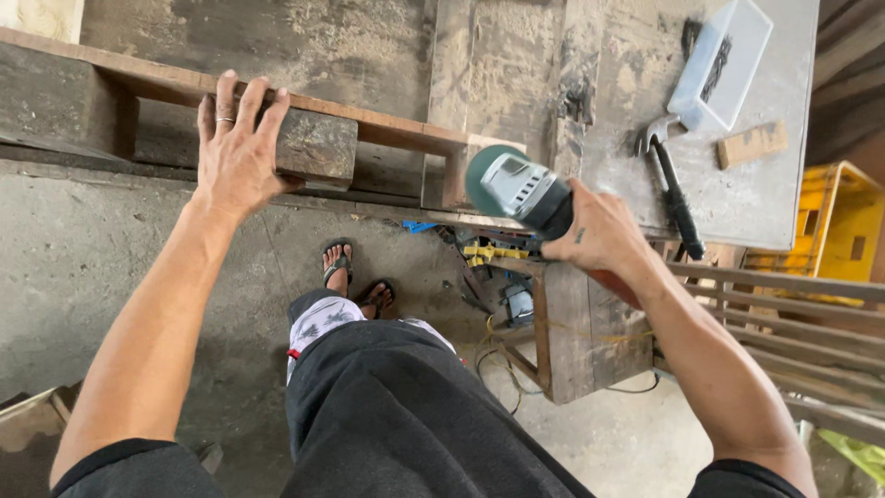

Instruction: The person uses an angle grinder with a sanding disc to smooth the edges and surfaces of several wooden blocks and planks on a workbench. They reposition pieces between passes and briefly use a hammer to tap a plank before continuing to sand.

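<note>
My left hand [235,152] rests flat with spread fingers on a long wooden plank [369,126] that runs across the upper left, over a dark wooden block [318,148]. A ring sits on one finger. My right hand [599,235] grips a green and grey power tool [516,189], likely an angle grinder, held near the plank's right end above a small wooden stool [576,332].
A grey worktable [765,184] at the upper right carries a claw hammer [673,189], a clear plastic box of nails [719,60] and a small wood offcut [751,143]. A yellow crate [843,221] and wooden slats [793,314] lie at right. Tools and cables sit under the stool.
</note>
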`<act>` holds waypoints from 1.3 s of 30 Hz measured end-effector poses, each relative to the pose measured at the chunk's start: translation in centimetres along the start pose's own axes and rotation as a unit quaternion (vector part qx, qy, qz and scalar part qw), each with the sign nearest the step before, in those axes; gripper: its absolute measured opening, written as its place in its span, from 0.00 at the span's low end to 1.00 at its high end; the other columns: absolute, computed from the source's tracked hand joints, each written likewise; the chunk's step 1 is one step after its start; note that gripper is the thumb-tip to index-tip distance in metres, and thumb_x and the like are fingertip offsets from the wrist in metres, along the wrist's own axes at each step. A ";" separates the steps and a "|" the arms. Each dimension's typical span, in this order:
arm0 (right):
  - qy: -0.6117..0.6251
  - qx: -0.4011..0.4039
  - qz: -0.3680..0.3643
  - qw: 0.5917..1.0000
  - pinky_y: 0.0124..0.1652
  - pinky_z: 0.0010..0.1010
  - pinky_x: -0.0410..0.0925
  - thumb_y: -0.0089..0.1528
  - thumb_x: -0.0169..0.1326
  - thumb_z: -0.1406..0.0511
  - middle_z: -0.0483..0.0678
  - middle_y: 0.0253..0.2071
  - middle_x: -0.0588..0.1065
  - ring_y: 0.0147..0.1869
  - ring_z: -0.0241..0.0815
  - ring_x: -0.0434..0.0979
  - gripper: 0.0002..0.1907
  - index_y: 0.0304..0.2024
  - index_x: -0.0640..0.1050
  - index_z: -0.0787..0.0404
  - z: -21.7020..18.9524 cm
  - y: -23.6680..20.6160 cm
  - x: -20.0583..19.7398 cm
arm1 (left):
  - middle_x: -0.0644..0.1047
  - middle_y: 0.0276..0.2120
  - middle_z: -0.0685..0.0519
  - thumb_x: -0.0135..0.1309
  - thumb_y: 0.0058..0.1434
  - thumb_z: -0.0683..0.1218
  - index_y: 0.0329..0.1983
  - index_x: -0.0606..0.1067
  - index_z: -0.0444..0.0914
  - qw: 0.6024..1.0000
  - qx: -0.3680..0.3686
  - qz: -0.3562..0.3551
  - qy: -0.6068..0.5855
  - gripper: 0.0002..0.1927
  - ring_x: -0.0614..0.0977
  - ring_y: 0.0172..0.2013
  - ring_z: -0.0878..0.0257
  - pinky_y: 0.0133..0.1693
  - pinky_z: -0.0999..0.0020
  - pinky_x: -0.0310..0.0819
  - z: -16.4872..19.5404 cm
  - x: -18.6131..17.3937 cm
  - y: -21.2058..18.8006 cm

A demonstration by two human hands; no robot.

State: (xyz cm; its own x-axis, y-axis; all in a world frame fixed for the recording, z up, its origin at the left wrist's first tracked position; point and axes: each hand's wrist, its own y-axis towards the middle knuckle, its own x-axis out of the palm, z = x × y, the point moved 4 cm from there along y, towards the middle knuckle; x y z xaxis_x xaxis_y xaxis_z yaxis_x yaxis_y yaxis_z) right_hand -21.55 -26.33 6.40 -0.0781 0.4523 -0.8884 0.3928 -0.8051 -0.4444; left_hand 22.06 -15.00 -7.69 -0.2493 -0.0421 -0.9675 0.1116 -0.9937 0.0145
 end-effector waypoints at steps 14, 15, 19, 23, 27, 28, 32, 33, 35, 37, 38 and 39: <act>0.056 0.138 0.023 0.989 0.45 0.50 0.71 0.42 0.65 0.59 0.66 0.37 0.79 0.44 0.67 0.80 0.38 0.52 0.72 0.67 -4.2 -9.5 1.3 | 0.58 0.68 0.43 0.77 0.30 0.60 0.76 0.58 0.45 0.994 0.017 -0.108 0.031 0.68 0.52 0.71 0.42 0.66 0.35 0.45 0.7 -2.5 0.8; 0.050 0.159 0.001 0.986 0.45 0.50 0.72 0.43 0.65 0.58 0.66 0.36 0.79 0.43 0.66 0.81 0.37 0.51 0.71 0.67 -5.3 -9.4 1.2 | 0.59 0.66 0.42 0.77 0.30 0.61 0.76 0.58 0.44 0.993 0.039 -0.103 0.037 0.68 0.53 0.71 0.43 0.66 0.35 0.44 0.6 -2.6 1.0; 0.028 0.215 -0.055 0.975 0.44 0.48 0.73 0.45 0.64 0.56 0.64 0.33 0.80 0.39 0.63 0.83 0.32 0.45 0.71 0.68 -9.4 -8.4 0.5 | 0.61 0.63 0.38 0.74 0.31 0.65 0.75 0.60 0.42 0.990 0.116 -0.075 0.022 0.67 0.58 0.68 0.43 0.69 0.36 0.41 0.1 -2.4 1.4; -0.025 0.216 -0.055 0.974 0.41 0.51 0.73 0.43 0.65 0.56 0.64 0.33 0.79 0.39 0.66 0.81 0.33 0.45 0.71 0.67 -12.9 -7.0 0.1 | 0.62 0.60 0.38 0.73 0.35 0.64 0.72 0.64 0.38 0.984 0.150 -0.031 -0.093 0.61 0.61 0.64 0.41 0.69 0.37 0.43 -0.5 -2.3 1.0; -0.038 0.261 -0.058 0.963 0.43 0.51 0.72 0.47 0.64 0.54 0.65 0.33 0.79 0.39 0.66 0.81 0.29 0.41 0.72 0.67 -14.4 -5.6 -1.1 | 0.63 0.61 0.41 0.71 0.37 0.57 0.71 0.66 0.38 0.977 0.171 0.006 -0.130 0.55 0.62 0.65 0.43 0.69 0.39 0.44 -0.4 -2.0 0.4; -0.035 0.275 -0.069 0.958 0.44 0.50 0.72 0.45 0.65 0.52 0.65 0.33 0.79 0.39 0.67 0.81 0.31 0.40 0.72 0.67 -14.6 -5.3 -1.5 | 0.63 0.61 0.41 0.70 0.38 0.55 0.71 0.67 0.38 0.977 0.170 0.008 -0.127 0.53 0.62 0.65 0.44 0.69 0.39 0.44 -0.3 -1.9 0.3; -0.053 0.275 -0.093 0.955 0.44 0.51 0.72 0.42 0.67 0.52 0.66 0.33 0.79 0.39 0.68 0.80 0.33 0.41 0.72 0.66 -15.7 -3.8 -2.5 | 0.62 0.61 0.43 0.66 0.39 0.50 0.71 0.67 0.40 0.981 0.164 0.017 -0.106 0.51 0.62 0.65 0.46 0.69 0.41 0.45 0.0 -1.4 0.1; -0.050 0.282 -0.100 0.953 0.44 0.50 0.72 0.43 0.66 0.52 0.66 0.32 0.79 0.39 0.67 0.80 0.33 0.41 0.72 0.66 -15.9 -3.6 -2.7 | 0.62 0.61 0.43 0.66 0.39 0.50 0.71 0.67 0.39 0.979 0.164 0.015 -0.122 0.51 0.62 0.65 0.45 0.69 0.40 0.44 0.0 -1.4 0.1; -0.042 0.296 -0.114 0.948 0.44 0.49 0.73 0.45 0.66 0.50 0.67 0.32 0.79 0.39 0.67 0.81 0.33 0.40 0.72 0.67 -16.0 -3.2 -2.7 | 0.62 0.60 0.43 0.66 0.39 0.50 0.70 0.66 0.38 0.975 0.162 0.012 -0.154 0.50 0.61 0.64 0.44 0.68 0.38 0.44 0.1 -1.4 0.0; -0.077 0.276 -0.129 0.949 0.44 0.49 0.74 0.46 0.63 0.54 0.66 0.31 0.79 0.39 0.66 0.81 0.30 0.43 0.72 0.65 -16.2 -2.8 -2.9 | 0.62 0.60 0.43 0.65 0.40 0.49 0.70 0.66 0.38 0.974 0.163 0.018 -0.156 0.49 0.61 0.64 0.44 0.68 0.39 0.44 0.1 -1.4 -0.1; -0.095 0.264 -0.137 0.950 0.44 0.49 0.74 0.46 0.62 0.56 0.66 0.31 0.80 0.39 0.66 0.82 0.29 0.44 0.72 0.64 -16.2 -2.5 -3.0 | 0.62 0.60 0.43 0.64 0.41 0.48 0.70 0.66 0.38 0.974 0.162 0.021 -0.156 0.49 0.61 0.64 0.44 0.67 0.39 0.44 0.1 -1.4 -0.1; -0.099 0.265 -0.144 0.948 0.44 0.49 0.74 0.45 0.64 0.56 0.64 0.32 0.80 0.39 0.65 0.82 0.30 0.44 0.72 0.64 -16.0 -2.3 -3.1 | 0.62 0.60 0.43 0.63 0.41 0.47 0.71 0.66 0.38 0.976 0.165 0.025 -0.140 0.48 0.61 0.64 0.45 0.68 0.39 0.44 0.1 -1.4 -0.2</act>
State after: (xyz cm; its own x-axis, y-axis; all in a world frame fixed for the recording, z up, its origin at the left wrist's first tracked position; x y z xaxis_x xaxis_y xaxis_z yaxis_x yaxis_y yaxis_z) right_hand -7.50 -19.71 11.99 -0.3041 0.6438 -0.7022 -0.1824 -0.7628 -0.6204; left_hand 22.29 -14.77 -6.32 -0.5097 -0.0720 -0.8573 -0.1747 -0.9671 0.1850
